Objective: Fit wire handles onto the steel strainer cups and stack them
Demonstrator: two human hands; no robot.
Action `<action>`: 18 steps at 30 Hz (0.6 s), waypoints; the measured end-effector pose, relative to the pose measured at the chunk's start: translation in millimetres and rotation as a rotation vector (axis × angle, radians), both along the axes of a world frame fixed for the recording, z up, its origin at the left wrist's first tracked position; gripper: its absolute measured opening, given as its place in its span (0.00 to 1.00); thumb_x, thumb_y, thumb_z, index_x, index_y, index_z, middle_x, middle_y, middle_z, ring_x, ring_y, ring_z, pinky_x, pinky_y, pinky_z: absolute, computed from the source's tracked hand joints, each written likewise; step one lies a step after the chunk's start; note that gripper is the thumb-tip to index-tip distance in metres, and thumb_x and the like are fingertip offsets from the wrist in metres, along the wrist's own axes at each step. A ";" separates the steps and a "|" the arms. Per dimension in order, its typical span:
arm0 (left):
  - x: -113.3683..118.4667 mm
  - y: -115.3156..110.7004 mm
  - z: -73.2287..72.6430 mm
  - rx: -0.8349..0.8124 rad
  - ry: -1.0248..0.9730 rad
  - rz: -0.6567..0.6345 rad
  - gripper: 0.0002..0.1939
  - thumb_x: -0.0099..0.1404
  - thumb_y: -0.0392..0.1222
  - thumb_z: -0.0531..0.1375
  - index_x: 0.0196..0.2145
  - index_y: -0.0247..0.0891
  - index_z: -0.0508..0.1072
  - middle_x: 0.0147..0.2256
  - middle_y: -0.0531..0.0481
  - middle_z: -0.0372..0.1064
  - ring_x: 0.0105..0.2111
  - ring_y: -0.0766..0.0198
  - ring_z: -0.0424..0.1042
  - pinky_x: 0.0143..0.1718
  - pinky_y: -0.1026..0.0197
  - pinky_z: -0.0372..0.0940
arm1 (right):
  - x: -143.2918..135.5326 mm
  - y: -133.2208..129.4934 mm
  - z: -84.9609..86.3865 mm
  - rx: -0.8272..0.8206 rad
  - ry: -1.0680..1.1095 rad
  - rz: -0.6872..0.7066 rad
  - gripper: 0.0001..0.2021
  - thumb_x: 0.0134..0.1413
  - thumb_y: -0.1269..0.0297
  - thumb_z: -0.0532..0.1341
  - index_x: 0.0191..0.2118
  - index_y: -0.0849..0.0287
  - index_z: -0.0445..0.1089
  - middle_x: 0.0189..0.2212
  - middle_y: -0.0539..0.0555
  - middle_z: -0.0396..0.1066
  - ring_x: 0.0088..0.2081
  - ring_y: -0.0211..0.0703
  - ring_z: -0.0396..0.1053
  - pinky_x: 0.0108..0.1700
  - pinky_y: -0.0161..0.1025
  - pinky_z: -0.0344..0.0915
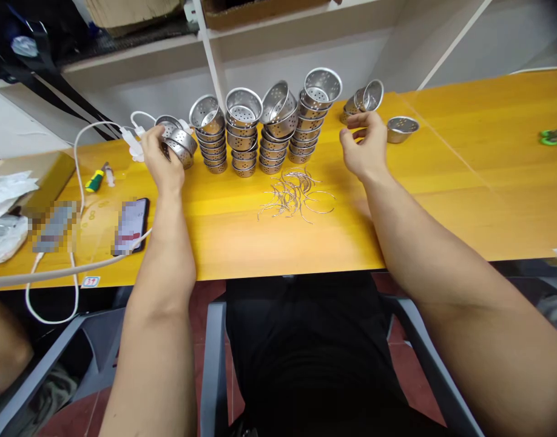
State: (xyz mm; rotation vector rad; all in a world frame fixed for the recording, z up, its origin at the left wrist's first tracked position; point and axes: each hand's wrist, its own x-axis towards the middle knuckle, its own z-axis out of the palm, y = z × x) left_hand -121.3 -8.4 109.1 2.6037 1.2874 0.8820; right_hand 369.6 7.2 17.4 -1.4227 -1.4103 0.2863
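Observation:
Perforated metal cups stand in several tall stacks, such as the leftmost one (213,142) and the tallest one (308,124), along the back of the table. My left hand (162,161) is curled round a few tilted cups (179,144) left of the stacks. To the right, my right hand (366,145) is raised with fingers bent and apart, nothing seen between them. Just behind it is a small leaning group of cups (364,98), and a single cup (401,129) stands beside it. Thin curved wires (294,195) lie loose between my hands.
On the yellow table (242,243), a phone (131,227), another device (56,227), white cables and a green-yellow screwdriver (95,181) lie at left. A box with plastic bags (8,237) is farther left. Shelves rise behind; a green-tipped tool (553,137) is far right.

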 end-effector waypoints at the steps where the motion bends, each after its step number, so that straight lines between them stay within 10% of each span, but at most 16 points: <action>1: -6.3 2.6 -2.3 0.010 -0.015 0.048 0.43 0.78 0.89 0.46 0.37 0.43 0.68 0.40 0.47 0.80 0.88 0.59 0.54 0.57 0.40 0.48 | -1.7 -3.2 3.9 -0.020 -0.001 0.011 0.19 0.74 0.38 0.64 0.60 0.41 0.73 0.70 0.67 0.78 0.66 0.74 0.77 0.72 0.81 0.74; 6: -28.2 24.0 -23.5 0.186 -0.304 0.528 0.44 0.84 0.82 0.37 0.48 0.39 0.71 0.49 0.47 0.77 0.66 0.61 0.73 0.53 0.43 0.54 | 1.9 -7.4 10.5 -0.053 0.018 0.068 0.20 0.75 0.39 0.65 0.62 0.43 0.74 0.72 0.70 0.77 0.69 0.79 0.76 0.74 0.85 0.72; 12: -31.3 31.8 -33.1 0.197 -0.506 0.517 0.21 0.75 0.61 0.69 0.50 0.40 0.78 0.46 0.51 0.80 0.42 0.64 0.75 0.46 0.52 0.68 | 6.6 -1.1 3.9 -0.032 0.012 0.102 0.22 0.77 0.38 0.64 0.64 0.46 0.74 0.73 0.72 0.77 0.70 0.83 0.74 0.73 0.87 0.69; 15: -32.7 22.9 -22.3 0.060 -0.462 0.545 0.02 0.63 0.38 0.68 0.35 0.42 0.79 0.33 0.52 0.76 0.32 0.62 0.71 0.40 0.53 0.66 | 9.5 3.3 -0.9 -0.014 0.013 0.105 0.24 0.77 0.36 0.65 0.64 0.47 0.75 0.72 0.73 0.77 0.68 0.84 0.75 0.71 0.87 0.70; 18: -31.4 10.5 -11.1 -0.216 -0.332 0.579 0.06 0.57 0.30 0.64 0.28 0.41 0.78 0.26 0.54 0.72 0.26 0.63 0.69 0.35 0.55 0.64 | 13.9 7.6 -5.7 -0.004 -0.013 0.121 0.28 0.78 0.30 0.63 0.65 0.46 0.75 0.72 0.71 0.78 0.67 0.84 0.74 0.70 0.87 0.71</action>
